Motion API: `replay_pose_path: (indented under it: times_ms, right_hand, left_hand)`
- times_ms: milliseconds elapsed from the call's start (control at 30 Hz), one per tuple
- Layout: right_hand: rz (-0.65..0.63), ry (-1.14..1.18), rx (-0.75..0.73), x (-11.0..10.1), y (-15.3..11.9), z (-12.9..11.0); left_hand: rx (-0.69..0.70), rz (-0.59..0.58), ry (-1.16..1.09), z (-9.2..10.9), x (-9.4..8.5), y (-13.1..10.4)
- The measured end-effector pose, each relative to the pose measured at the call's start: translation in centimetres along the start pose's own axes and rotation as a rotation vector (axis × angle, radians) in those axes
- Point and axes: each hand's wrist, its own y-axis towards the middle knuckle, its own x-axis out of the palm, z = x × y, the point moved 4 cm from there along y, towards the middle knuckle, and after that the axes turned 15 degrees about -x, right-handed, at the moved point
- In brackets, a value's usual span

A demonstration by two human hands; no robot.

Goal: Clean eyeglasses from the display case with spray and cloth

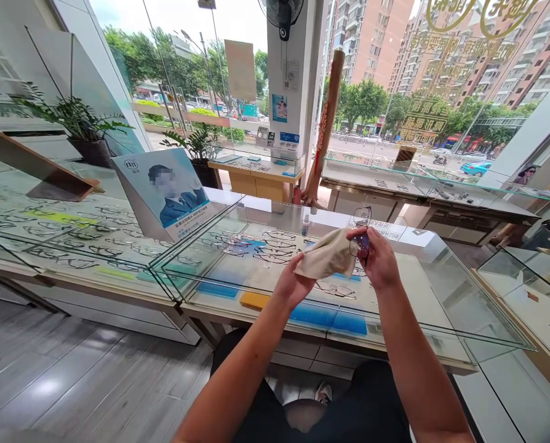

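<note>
Over the glass display case, my left hand [294,282] is closed on the left end of a beige cloth [325,255]. The cloth stretches across to my right hand [380,257], touching its fingertips. Thin dark-framed eyeglasses [362,216] are pinched in my right hand, held upright with one lens above the fingers and the other lower down. Part of the frame is hidden by the fingers. Below the hands, several pairs of glasses [277,246] lie in rows inside the case.
A small spray bottle [305,225] stands on the glass top [422,237] beyond the cloth. At the left is a cardboard sign [183,200] with a portrait, beside another glass case [81,271]. A wooden trunk [325,123] stands behind, near the windows.
</note>
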Motion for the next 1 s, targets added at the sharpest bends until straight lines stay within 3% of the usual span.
replay_pose_path:
  times_ms: [200, 467, 733, 867, 1000]
  right_hand:
    - [0.002, -0.028, -0.008, -1.1, 0.3, 0.7]
    - [0.012, -0.023, 0.013, -2.9, 0.5, 2.4]
    - [-0.028, -0.090, 0.095, -4.9, 1.9, 4.3]
    - [-0.049, -0.129, 0.178, -6.2, 3.1, 5.0]
    - [-0.029, -0.142, 0.171, -6.8, 4.3, 4.8]
  left_hand:
    - [0.054, 0.049, 0.085, 1.1, -0.1, 0.1]
    - [-0.006, 0.051, -0.008, 3.3, 1.7, 1.0]
    - [0.212, 0.026, 0.494, 7.6, 3.7, 4.0]
    - [0.329, 0.023, 0.612, 10.6, 5.4, 5.5]
    - [0.339, 0.041, 0.696, 12.9, 6.6, 6.7]
